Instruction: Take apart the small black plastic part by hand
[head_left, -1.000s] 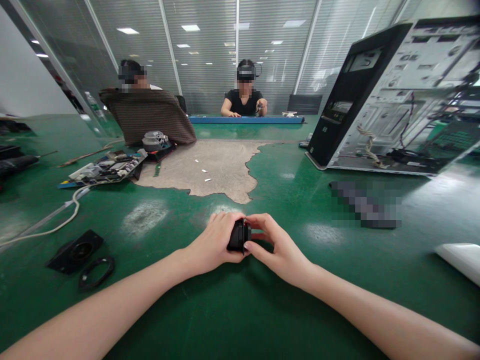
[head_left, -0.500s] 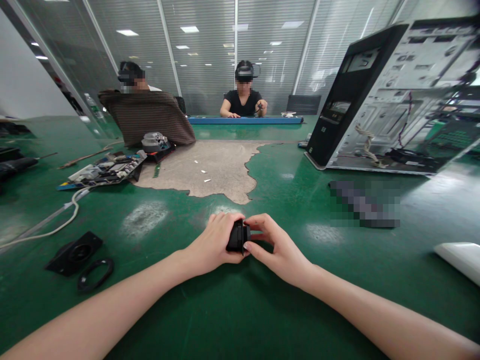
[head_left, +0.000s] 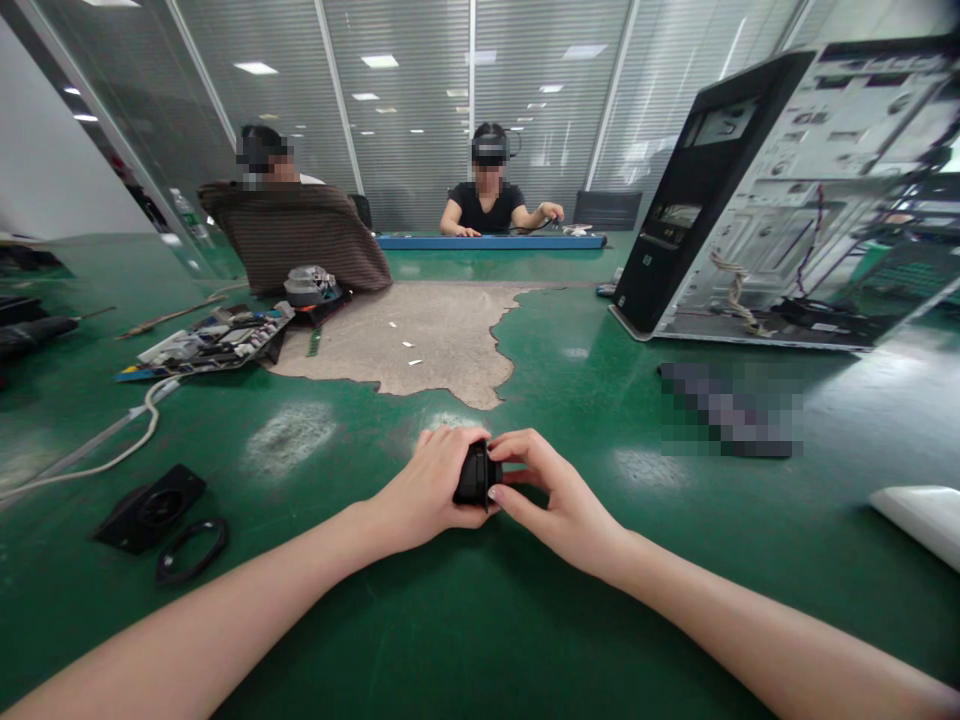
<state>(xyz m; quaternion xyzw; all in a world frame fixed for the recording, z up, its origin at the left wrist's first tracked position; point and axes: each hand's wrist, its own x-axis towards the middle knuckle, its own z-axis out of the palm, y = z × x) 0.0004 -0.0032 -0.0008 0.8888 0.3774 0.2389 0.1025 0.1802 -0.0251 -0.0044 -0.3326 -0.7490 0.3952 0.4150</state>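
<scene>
Just above the green tabletop point(head_left: 450, 610), a small black part point(head_left: 472, 474) with a flange on its right side is held between both hands. My left hand point(head_left: 430, 480) wraps round its left side, with the thumb below and the fingers over the top. The fingertips and thumb of my right hand point(head_left: 551, 495) pinch the flanged end from the right. To the left lie a black square part point(head_left: 150, 508) with a round opening and a black ring point(head_left: 192, 551), apart from each other and from my hands.
An open computer case point(head_left: 705, 200) stands at the right, with a blurred dark object point(head_left: 724, 410) before it. A white object point(head_left: 922, 515) is at the right edge. Circuit boards point(head_left: 214, 340) and a cable point(head_left: 142, 430) lie left. Two people sit across the table.
The person opposite has stretched an arm toward the right and lowered that hand near the blue bar. My hands and the black part have barely moved.
</scene>
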